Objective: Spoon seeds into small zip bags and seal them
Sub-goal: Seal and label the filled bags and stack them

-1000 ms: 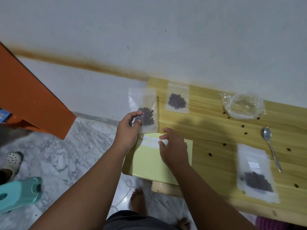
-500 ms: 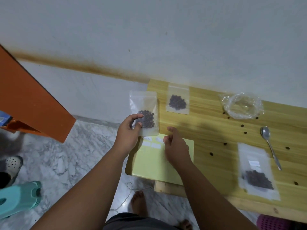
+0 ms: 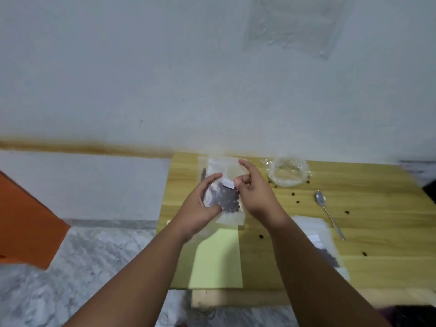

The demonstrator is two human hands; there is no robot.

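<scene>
Just above the centre of the frame, the left hand (image 3: 200, 205) holds a small clear plastic zip bag (image 3: 232, 217) upright above the light wooden table (image 3: 368, 208). Its thumb lies across the bag's lower front and its fingers curl round the left edge. The dark round seeds (image 3: 227, 200) sit heaped in the bag's middle. The right hand (image 3: 258, 197) is just beside it, narrowed: the thumb and a curled finger pinch the right end of a small white paper label (image 3: 228, 183), which lies against the bag's front, while the forefinger points up and left. The picture is blurred here, so I cannot tell whether the bag's zip is closed. Behind the held bag another clear flat bag (image 3: 202, 165) lies on the table, mostly hidden. Below the hands a pale yellow-green paper sheet (image 3: 219, 260) lies at the table's near edge. In the lower right a second seed-filled clear zip bag (image 3: 326, 247) lies flat, partly covered by the right forearm. A silver metal spoon (image 3: 328, 214) rests to the right of the hands, bowl toward the wall, with loose dark seeds (image 3: 293, 193) scattered around it. A crumpled clear plastic wrapper (image 3: 287, 171) sits by the grey-white wall (image 3: 118, 79). At the left edge an orange panel (image 3: 23, 220) stands over the grey marble floor (image 3: 70, 279).
</scene>
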